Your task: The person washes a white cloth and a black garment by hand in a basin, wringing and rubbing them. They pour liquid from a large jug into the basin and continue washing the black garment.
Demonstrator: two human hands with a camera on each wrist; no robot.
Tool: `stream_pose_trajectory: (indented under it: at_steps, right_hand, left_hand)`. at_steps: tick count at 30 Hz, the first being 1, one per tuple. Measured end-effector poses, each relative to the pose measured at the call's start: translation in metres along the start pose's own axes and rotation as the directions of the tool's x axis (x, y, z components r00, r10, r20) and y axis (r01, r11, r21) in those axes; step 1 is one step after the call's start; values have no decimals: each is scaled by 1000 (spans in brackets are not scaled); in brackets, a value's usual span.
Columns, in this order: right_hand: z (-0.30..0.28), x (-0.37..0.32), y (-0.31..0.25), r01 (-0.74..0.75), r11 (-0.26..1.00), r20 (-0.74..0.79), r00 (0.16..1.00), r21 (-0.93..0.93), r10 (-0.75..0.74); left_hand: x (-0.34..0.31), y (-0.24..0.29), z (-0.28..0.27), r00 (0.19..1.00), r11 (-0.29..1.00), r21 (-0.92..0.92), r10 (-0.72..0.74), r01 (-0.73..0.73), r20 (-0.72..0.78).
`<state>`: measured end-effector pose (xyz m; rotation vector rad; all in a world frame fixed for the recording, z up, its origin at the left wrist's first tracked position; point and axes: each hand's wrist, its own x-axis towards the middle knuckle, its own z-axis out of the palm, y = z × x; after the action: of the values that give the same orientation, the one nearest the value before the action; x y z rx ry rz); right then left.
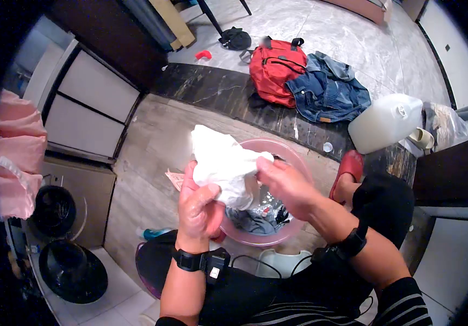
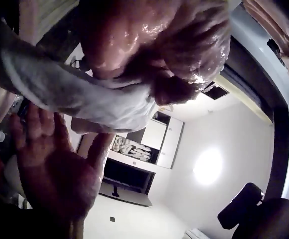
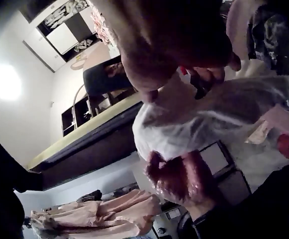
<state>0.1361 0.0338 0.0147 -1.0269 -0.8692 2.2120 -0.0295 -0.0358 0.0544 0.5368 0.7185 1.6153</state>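
White cloth [image 1: 223, 160] above the left side of the basin [image 1: 293, 157], my left hand [image 1: 198, 206] gripping its near edge, right hand [image 1: 288, 187] straight-fingered alongside, contact unclear; best kept low so any drips land inside.

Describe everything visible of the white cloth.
The white cloth looks like thin, soft, plain fabric, bunched and creased, with one loose part sticking up toward the far side. It is held up in the air, seen partly over the pink basin. The left hand grips its near left side, thumb in front; the right hand, palm open, is at its other side. Its full shape, and how wet it is, cannot be told.
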Motion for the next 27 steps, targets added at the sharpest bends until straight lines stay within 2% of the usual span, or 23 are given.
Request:
stream_pose_trajectory:
  at_steps: [2, 3, 9, 12, 15, 19, 22, 25, 27]
  right_hand:
    - [13, -11, -8, -146, 985, 80, 987, 92, 139]
    - [12, -9, -7, -155, 980, 162, 978, 121, 135]
    - [7, -10, -16, 194, 950, 68, 974, 245, -216]
    - [6, -5, -19, 252, 963, 33, 966, 95, -256]
    - [3, -6, -33, 234, 970, 12, 972, -66, -234]
    - [-5, -1, -30, 295, 955, -140, 947, 26, -289]
    - [-1, -6, -37, 351, 929, -143, 932, 119, -334]
    - [-8, 0, -36, 449, 888, -88, 885, -99, -457]
    - [-9, -2, -40, 461, 825, -41, 865, -327, -500]
  left_hand:
    - [0, 0, 2, 999, 1000, 1, -30, 30, 32]
    - [-1, 0, 3, 998, 999, 3, -44, 44, 47]
    - [1, 2, 2, 1000, 1000, -17, -7, 6, -23]
    - [2, 2, 4, 997, 1000, 4, 13, -13, -82]
    - [3, 1, -5, 993, 995, 88, 47, -37, -111]
    - [6, 0, -8, 984, 979, 178, 119, -95, -131]
    - [8, 0, -12, 973, 954, 277, 162, -112, -165]
    - [9, -3, -19, 967, 909, 395, 205, -131, -151]
    - [8, -2, -14, 966, 875, 469, 212, -120, -150]
